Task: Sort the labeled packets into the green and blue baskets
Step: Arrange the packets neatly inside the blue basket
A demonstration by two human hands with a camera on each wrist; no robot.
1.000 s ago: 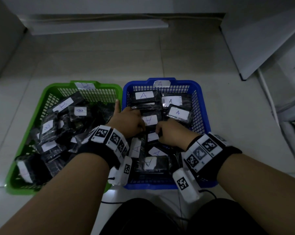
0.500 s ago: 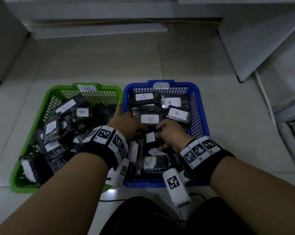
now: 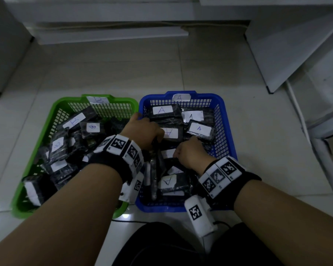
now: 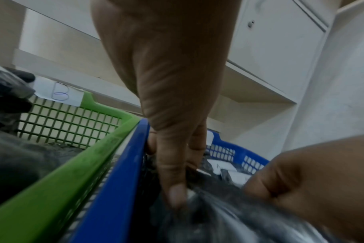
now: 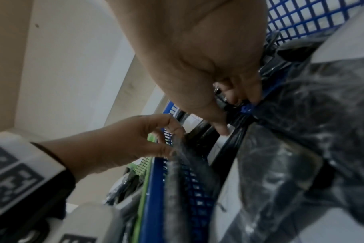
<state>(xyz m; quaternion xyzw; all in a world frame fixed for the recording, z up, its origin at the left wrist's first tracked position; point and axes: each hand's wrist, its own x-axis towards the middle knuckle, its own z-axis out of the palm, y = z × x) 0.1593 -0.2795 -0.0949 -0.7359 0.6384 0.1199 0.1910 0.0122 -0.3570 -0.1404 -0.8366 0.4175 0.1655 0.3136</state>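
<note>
glossy plastic-wrapped packets, paper labels, plastic mesh baskets

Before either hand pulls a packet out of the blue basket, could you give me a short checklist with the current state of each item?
1. Blue basket carries an A tag on its far rim: ok.
2. Green basket carries a B tag: ok.
3. Readable labels in the blue basket all show A: ok; some packets stand on edge, labels hidden: cannot tell.
4. Left hand has a firm hold on the upright packet at the basket's left wall: ok, thumb and fingers pinch its top edge in the left wrist view.
5. Right hand has a packet: cannot tell; fingers curl down among the wrappers.
6. Label of the pinched packet: cannot tell.
</note>
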